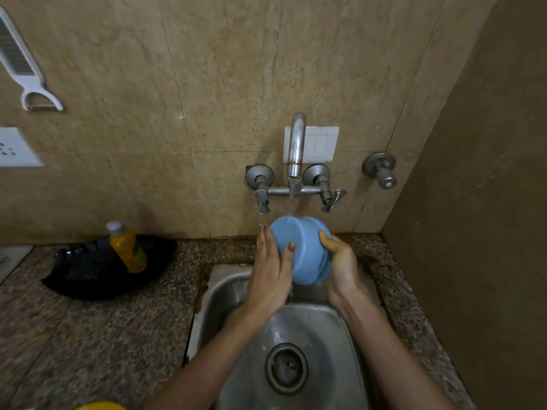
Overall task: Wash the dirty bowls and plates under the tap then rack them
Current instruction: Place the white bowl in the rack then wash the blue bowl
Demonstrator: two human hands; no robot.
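1. Forearms (pixel 207 365) are seen entering from the bottom edge over the steel sink (pixel 343 335). The drain (pixel 286 368) is set between them.
2. A yellow object (pixel 100 406) is cut off by the bottom edge and cannot be identified.
3. The blue bowl (pixel 307 253) is held over the back of the sink, tipped on its side, directly beneath the tap (pixel 296 143). The water stream (pixel 291 199) is seen landing on its upper edge.
4. The left hand (pixel 268 273) is laid flat against the bowl's left face, with fingers straight and together and the thumb resting across the blue surface. Nothing is clasped.
5. The right hand (pixel 340 264) is wrapped round the bowl's right side, with the thumb hooked over the top. Its fingers are hidden behind the bowl. The bowl is gripped.
6. The tap is wall-mounted with two lever handles. A white switch plate (pixel 322 145) is fixed behind the spout, and a separate valve (pixel 383 170) is set to the right.
7. A black dish (pixel 88 279) is noted on the granite counter (pixel 88 335) left of the sink, with a yellow bottle (pixel 127 247) standing in it.
8. A white peeler (pixel 20 63) is hung on the wall at upper left. A socket (pixel 14 147) is noted below it.
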